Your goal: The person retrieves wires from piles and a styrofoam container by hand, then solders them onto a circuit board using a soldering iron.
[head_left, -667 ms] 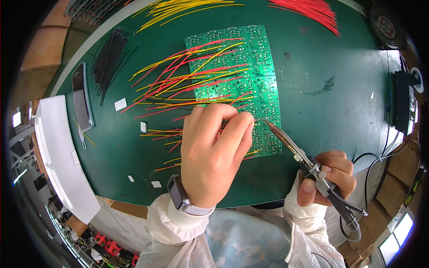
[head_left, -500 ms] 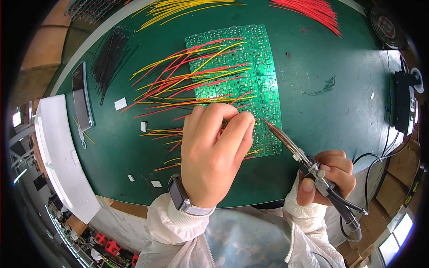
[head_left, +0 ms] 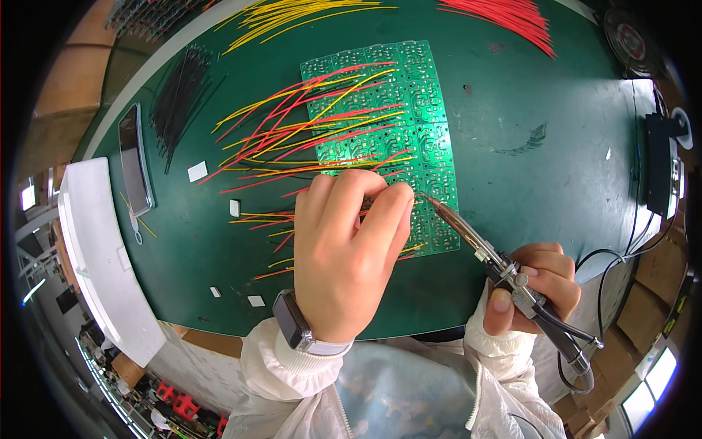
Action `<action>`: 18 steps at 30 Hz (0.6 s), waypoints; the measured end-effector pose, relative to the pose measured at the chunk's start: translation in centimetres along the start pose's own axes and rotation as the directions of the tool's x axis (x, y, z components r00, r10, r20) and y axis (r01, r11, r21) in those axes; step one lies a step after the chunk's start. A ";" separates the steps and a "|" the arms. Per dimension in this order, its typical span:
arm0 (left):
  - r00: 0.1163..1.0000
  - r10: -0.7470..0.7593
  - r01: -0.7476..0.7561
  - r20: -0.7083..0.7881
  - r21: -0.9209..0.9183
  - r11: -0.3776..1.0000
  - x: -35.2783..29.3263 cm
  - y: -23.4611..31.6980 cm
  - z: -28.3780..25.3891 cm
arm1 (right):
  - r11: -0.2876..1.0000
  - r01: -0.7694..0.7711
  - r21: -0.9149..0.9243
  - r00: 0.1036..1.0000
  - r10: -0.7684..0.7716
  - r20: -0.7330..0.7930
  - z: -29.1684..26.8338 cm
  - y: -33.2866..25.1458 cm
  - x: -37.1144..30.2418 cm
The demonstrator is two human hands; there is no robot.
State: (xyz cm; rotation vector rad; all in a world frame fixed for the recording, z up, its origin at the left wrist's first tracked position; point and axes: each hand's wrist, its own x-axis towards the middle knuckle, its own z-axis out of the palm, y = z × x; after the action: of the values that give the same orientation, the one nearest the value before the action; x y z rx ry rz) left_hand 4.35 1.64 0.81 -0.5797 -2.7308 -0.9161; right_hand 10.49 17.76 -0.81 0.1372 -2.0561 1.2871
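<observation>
A green circuit board panel [head_left: 431, 146] lies on the table, with red, yellow and black wires [head_left: 292, 124] attached to it and trailing left. My left hand [head_left: 351, 252] rests over the board's lower part, thumb and forefinger pinched together on a thin wire that the fingers mostly hide. In my right hand [head_left: 537, 289] is a soldering iron [head_left: 504, 271], gripped by its handle. Its tip points up and left, to the board just beside my left fingertips. Whether the tip touches a solder pad is too small to tell.
Loose yellow wires [head_left: 292, 18], red wires [head_left: 512, 22] and black wires [head_left: 175, 102] lie around the green table [head_left: 519, 197]. A phone [head_left: 134, 161] and small scissors [head_left: 136, 228] sit at left. A black box [head_left: 662, 168] with cables stands at the right edge.
The board and my left hand have shifted very slightly left. The soldering iron's tip has also moved a little left, closer to my left fingertips.
</observation>
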 end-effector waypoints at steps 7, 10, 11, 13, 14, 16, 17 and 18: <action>0.998 0.050 -0.051 0.040 0.026 0.998 0.8 -0.1 -1.2 | 0.997 -0.004 0.083 1.000 0.006 -0.030 -0.5 0.3 -0.2; 0.993 0.115 -0.114 -0.015 0.038 0.993 2.7 -0.5 -3.3 | 0.994 0.007 0.114 1.000 -0.005 -0.018 -1.0 0.1 0.1; 0.984 0.176 -0.175 -0.009 0.062 0.983 3.9 -0.8 -3.9 | 0.991 0.014 0.130 1.000 -0.013 -0.006 -1.1 0.2 0.1; 0.956 0.288 -0.291 0.046 0.096 0.952 7.4 -0.1 -5.0 | 0.988 0.022 0.153 1.000 -0.023 0.005 -1.2 0.1 0.1; 0.931 0.353 -0.359 0.095 0.066 0.931 9.4 0.1 -4.0 | 0.989 0.023 0.144 0.999 -0.026 0.022 -1.5 0.5 0.0; 0.834 0.522 -0.535 0.181 0.029 0.844 13.3 0.8 -0.6 | 0.991 0.010 0.133 1.000 -0.012 0.014 -2.0 0.6 0.0; 0.782 0.598 -0.612 0.175 0.040 0.790 14.8 1.6 0.8 | 0.988 -0.011 0.154 0.999 0.005 0.037 -1.8 0.5 0.0; 0.741 0.644 -0.669 0.188 0.126 0.733 15.6 2.8 -0.4 | 0.969 -0.010 0.249 0.998 -0.006 0.063 -1.1 -0.6 0.4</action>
State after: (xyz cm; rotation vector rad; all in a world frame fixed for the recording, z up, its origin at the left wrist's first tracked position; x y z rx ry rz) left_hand -8.49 8.12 7.51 -1.4852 -2.3547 -0.4375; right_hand 11.01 18.50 0.24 0.2928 -1.9390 1.5574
